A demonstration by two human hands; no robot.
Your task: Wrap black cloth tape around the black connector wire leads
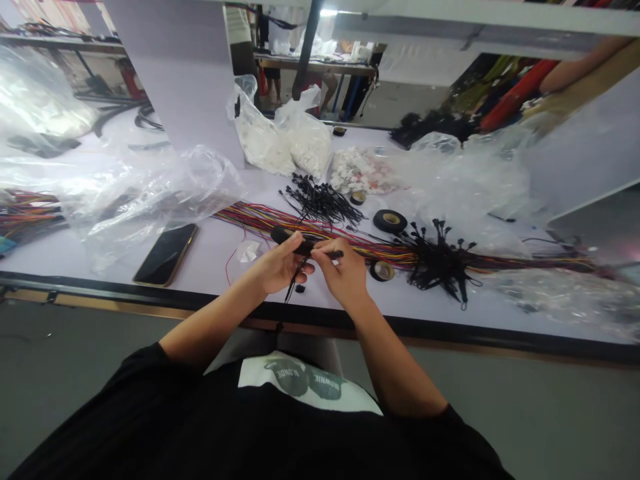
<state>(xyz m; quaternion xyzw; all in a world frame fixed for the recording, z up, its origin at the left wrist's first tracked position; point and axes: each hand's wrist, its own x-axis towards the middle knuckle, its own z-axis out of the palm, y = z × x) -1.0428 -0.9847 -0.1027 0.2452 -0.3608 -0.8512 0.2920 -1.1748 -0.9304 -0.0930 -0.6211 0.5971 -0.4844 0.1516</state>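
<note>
Currently my left hand (pixel 278 268) and right hand (pixel 344 272) both pinch the black wire bundle (pixel 293 239), lying crosswise, thick end past my left.

A pale, almost white surface (pixel 215 260) ran from the left edge of the view to the right, its near edge bound by a black strip (pixel 450 330) with a thin wooden trim below. Under that edge lay a plain grey floor (pixel 75 360). At the far left of the surface stood a tall white panel (pixel 190 80); another white panel (pixel 585 147) slanted up at the far right corner. A dark post (pixel 306 47) rose behind the far edge, beside a bright lamp (pixel 329 13). A white overhead shelf (pixel 475 20) crossed the top right. Beyond stood a second bench (pixel 315 65) on blue legs, and a cluttered rack (pixel 60 43) filled the far left.
</note>
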